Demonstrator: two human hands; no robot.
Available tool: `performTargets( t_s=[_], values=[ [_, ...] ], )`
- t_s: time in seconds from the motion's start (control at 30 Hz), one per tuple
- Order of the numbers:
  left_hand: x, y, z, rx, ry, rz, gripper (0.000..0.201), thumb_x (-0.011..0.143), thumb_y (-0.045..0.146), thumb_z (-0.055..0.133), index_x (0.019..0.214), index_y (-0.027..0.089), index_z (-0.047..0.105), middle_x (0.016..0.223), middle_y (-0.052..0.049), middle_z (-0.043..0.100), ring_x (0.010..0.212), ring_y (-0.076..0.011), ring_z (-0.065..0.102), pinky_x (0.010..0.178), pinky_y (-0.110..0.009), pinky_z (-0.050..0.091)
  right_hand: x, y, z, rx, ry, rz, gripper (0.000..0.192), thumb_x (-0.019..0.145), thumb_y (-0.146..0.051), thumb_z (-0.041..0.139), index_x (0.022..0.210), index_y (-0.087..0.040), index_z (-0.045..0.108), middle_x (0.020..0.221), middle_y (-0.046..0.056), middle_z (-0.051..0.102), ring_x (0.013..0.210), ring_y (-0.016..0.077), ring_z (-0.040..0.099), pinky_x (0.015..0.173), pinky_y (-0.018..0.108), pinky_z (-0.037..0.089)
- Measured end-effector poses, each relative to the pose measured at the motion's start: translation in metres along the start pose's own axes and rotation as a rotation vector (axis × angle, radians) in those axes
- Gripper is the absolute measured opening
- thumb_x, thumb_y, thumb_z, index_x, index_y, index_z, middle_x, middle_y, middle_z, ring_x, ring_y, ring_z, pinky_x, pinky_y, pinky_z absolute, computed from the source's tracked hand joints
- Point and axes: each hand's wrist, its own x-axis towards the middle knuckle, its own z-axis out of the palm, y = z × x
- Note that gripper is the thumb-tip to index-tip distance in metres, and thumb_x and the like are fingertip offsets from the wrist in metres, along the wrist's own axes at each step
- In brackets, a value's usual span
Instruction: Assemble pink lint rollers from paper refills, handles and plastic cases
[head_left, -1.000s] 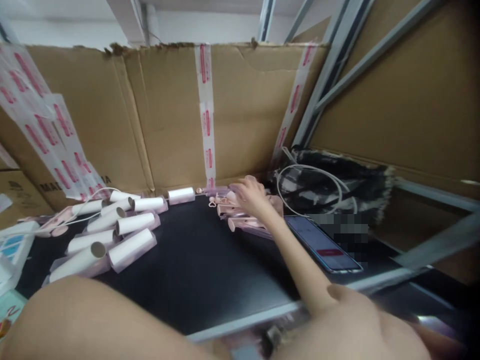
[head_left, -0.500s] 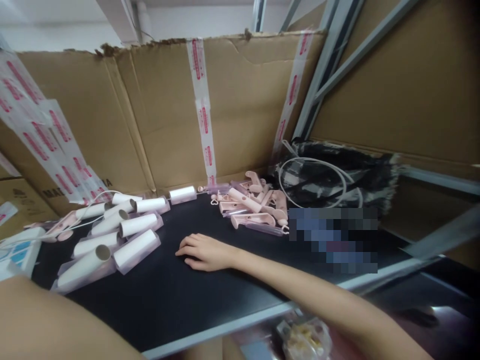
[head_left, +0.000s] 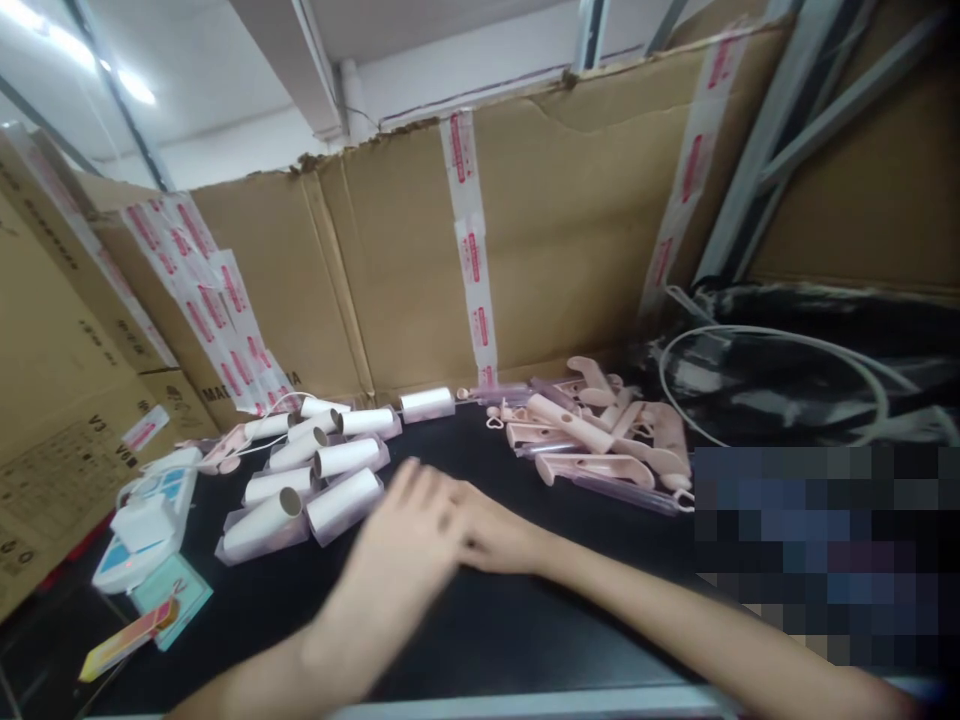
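While both hands meet at the frame's lower centre on the black table (head_left: 525,640), the blurred left hand (head_left: 397,560) lies open and empty over the right hand (head_left: 491,535), whose grip cannot be told. Nearest, just left, lie white rolls (head_left: 315,480); pink handles (head_left: 592,440) sit upper right.

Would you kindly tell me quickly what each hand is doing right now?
Left hand: open, blurred, holding nothing, over the black table.
Right hand: open, flat on the table, partly hidden by the left.
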Motion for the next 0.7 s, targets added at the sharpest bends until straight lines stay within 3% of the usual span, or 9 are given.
performTargets(
  t_s=[0.1, 0.2, 0.3, 0.4, 0.5, 0.6, 0.7],
  values=[
    [-0.006, -0.065, 0.018, 0.143, -0.07, -0.23, 0.016, 0.085, 0.015, 0.049, 0.099, 0.012, 0.056, 0.096, -0.013, 0.061, 0.093, -0.0296, 0.058, 0.082, -0.046, 0.046, 0.001, -0.003, -0.002, -0.085, -0.001, -0.038, 0.043, 0.084, -0.022, 0.048, 0.126, -0.016, 0.048, 0.126, 0.016, 0.047, 0.122, 0.0263, 0.042, 0.102, 0.046, 0.034],
    [-0.03, -0.094, 0.043, 0.125, -0.141, -0.335, 0.019, 0.082, 0.023, 0.055, 0.099, 0.015, 0.055, 0.094, -0.011, 0.06, 0.088, -0.0294, 0.058, 0.078, -0.044, 0.047, 0.0, -0.004, -0.004, -0.129, -0.002, -0.058, 0.041, 0.084, -0.02, 0.048, 0.125, -0.017, 0.048, 0.122, 0.015, 0.05, 0.121, 0.0242, 0.044, 0.101, 0.044, 0.036],
    [-0.043, -0.089, 0.056, 0.021, -0.155, -0.311, 0.032, 0.079, 0.02, 0.056, 0.111, 0.018, 0.051, 0.105, -0.011, 0.06, 0.099, -0.0297, 0.056, 0.083, -0.044, 0.047, -0.001, -0.002, -0.004, -0.103, 0.015, -0.033, 0.039, 0.084, -0.02, 0.049, 0.123, -0.018, 0.05, 0.122, 0.014, 0.051, 0.12, 0.0239, 0.044, 0.101, 0.042, 0.037],
    [-0.035, -0.073, 0.056, -0.123, -0.141, -0.214, 0.044, 0.083, 0.009, 0.044, 0.125, 0.02, 0.043, 0.118, -0.009, 0.057, 0.109, -0.0256, 0.053, 0.092, -0.042, 0.044, 0.0, 0.001, -0.004, -0.003, 0.103, 0.063, 0.039, 0.085, -0.023, 0.051, 0.124, -0.02, 0.048, 0.122, 0.013, 0.049, 0.118, 0.0222, 0.047, 0.1, 0.039, 0.039],
    [-0.023, -0.067, 0.053, -0.282, -0.127, -0.125, 0.053, 0.085, 0.018, 0.049, 0.135, 0.024, 0.032, 0.134, -0.008, 0.047, 0.122, -0.0245, 0.044, 0.102, -0.045, 0.037, 0.0, 0.003, -0.009, 0.1, 0.172, 0.141, 0.058, 0.079, -0.034, 0.062, 0.13, -0.019, 0.039, 0.126, 0.013, 0.045, 0.117, 0.0227, 0.047, 0.1, 0.038, 0.039],
    [-0.019, -0.073, 0.056, -0.416, -0.137, -0.221, 0.074, 0.077, 0.031, 0.063, 0.139, 0.027, 0.024, 0.142, -0.009, 0.038, 0.131, -0.0279, 0.033, 0.107, -0.051, 0.031, 0.0, 0.002, -0.021, 0.132, 0.102, 0.182, 0.074, 0.069, -0.043, 0.071, 0.132, -0.02, 0.038, 0.127, 0.012, 0.048, 0.116, 0.0264, 0.048, 0.098, 0.041, 0.04],
    [-0.023, -0.083, 0.064, -0.57, -0.176, -0.343, 0.086, 0.071, 0.029, 0.068, 0.14, 0.026, 0.018, 0.143, -0.012, 0.032, 0.134, -0.0289, 0.028, 0.106, -0.051, 0.032, -0.001, -0.001, -0.034, 0.13, 0.056, 0.212, 0.062, 0.074, -0.04, 0.067, 0.128, -0.022, 0.045, 0.119, 0.01, 0.054, 0.11, 0.0267, 0.053, 0.093, 0.043, 0.043]
  ],
)
